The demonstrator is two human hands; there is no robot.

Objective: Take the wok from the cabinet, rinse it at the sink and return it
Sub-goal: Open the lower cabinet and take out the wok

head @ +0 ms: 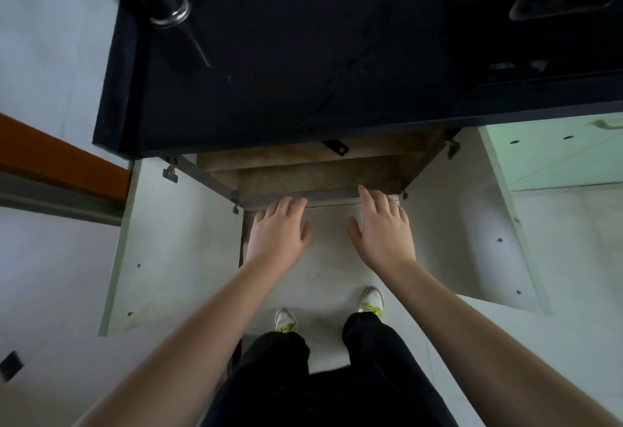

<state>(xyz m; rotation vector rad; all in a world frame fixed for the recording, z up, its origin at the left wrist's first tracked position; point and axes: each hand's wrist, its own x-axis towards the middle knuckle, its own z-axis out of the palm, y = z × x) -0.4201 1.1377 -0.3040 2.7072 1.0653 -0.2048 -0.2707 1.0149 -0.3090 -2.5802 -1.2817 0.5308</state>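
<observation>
Reaching 2 empty hands, left (277, 231) right (382, 229), at cabinet (320, 173) edge.

Both cabinet doors (175, 241) (472, 241) stand swung wide, leaving the cabinet (320, 173) mouth open between them; the dark bench (303, 89) overhangs it from above; a small black bracket (337, 147) hangs under the bench edge; the visible shelf boards lie bare
</observation>
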